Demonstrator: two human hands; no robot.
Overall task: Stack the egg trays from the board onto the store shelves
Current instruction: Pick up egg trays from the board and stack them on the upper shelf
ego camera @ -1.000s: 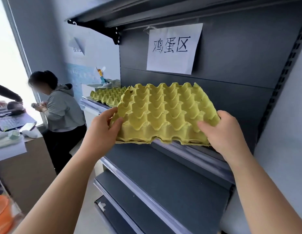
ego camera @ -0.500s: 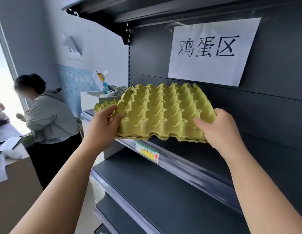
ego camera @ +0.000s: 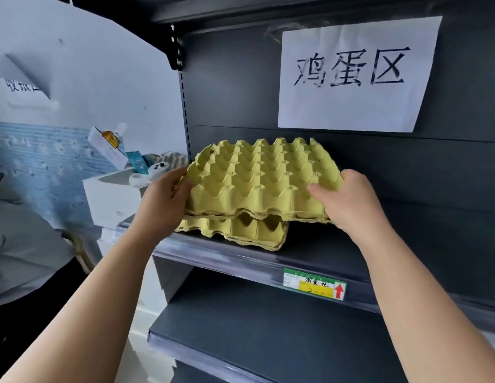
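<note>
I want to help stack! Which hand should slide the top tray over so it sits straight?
Probably the right hand: the top tray overhangs the lower tray on that side, so pushing leftward would line them up.

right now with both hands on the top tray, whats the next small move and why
Probably slide the held tray a little left and lower it, so that its cups nest into the tray on the shelf. The left hand and right hand grip its opposite edges, and it overhangs the lower tray to the right, with its front edge lifted above it.
</note>
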